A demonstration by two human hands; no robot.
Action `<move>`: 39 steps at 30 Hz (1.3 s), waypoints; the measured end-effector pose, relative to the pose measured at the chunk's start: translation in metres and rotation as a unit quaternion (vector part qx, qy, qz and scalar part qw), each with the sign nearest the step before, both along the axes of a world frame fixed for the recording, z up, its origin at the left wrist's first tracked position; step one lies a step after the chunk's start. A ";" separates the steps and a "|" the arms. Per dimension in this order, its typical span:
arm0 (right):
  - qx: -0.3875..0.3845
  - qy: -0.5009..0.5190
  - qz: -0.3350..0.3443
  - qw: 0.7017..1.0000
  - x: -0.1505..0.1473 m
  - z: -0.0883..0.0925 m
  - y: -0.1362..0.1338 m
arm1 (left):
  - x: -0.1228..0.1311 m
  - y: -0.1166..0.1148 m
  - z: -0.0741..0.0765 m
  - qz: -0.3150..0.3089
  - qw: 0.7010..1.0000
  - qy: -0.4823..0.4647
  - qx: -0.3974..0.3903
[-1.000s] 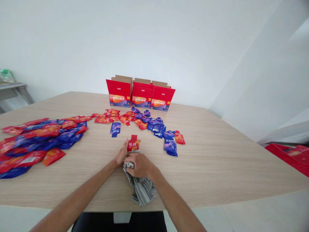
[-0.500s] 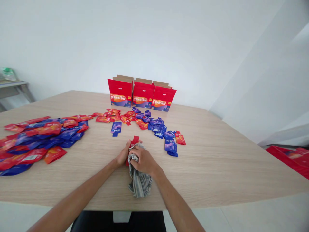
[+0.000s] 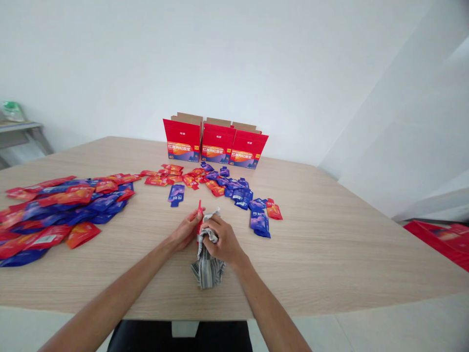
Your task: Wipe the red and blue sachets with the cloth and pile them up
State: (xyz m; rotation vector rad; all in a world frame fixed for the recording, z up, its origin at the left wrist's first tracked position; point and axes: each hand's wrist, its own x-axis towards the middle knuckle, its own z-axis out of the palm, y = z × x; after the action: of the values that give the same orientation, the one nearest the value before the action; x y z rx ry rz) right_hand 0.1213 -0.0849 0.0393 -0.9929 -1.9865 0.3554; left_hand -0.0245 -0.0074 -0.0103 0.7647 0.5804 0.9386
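Note:
Between my hands a red sachet (image 3: 200,208) stands edge-on, much of it hidden by fingers and fabric. My left hand (image 3: 186,230) pinches it near the top from the left side. In my right hand (image 3: 222,239) is a bunched, striped grey cloth (image 3: 208,271), which lies against the sachet's right side and hangs toward me. Just beyond my hands a blue sachet (image 3: 176,194) lies flat by itself. To the right, another blue sachet (image 3: 260,223) rests near an orange-red one (image 3: 274,209).
A large heap of red and blue sachets (image 3: 76,200) covers the table's left side. Further sachets (image 3: 234,188) lie scattered in the middle. Three red cartons (image 3: 217,146) with raised flaps stand at the back. A red box (image 3: 443,239) sits beyond the table's right edge.
The sachet has turned from facing me to edge-on. My left hand has rotated with its thumb up, and the cloth has shifted slightly left and up.

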 end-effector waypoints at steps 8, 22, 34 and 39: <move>-0.038 -0.079 0.038 0.995 -0.001 0.002 -0.001 | 0.003 -0.006 0.006 -0.014 1.000 0.007 -0.009; -0.038 -0.029 -0.166 0.985 -0.001 -0.009 0.008 | 0.002 -0.015 0.004 -0.154 0.988 0.007 -0.030; -0.109 -0.159 0.037 0.981 -0.009 -0.014 0.003 | -0.002 -0.008 0.007 -0.082 0.995 0.013 -0.055; -0.066 -0.076 -0.075 0.992 -0.007 -0.011 0.006 | 0.001 -0.012 0.007 -0.094 0.993 0.021 -0.061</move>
State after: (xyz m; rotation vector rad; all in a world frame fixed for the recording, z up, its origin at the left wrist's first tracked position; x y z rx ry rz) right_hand 0.1144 -0.0792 0.0279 -1.2790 -2.0275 0.3393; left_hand -0.0236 -0.0195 -0.0030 0.7165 0.5864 0.7081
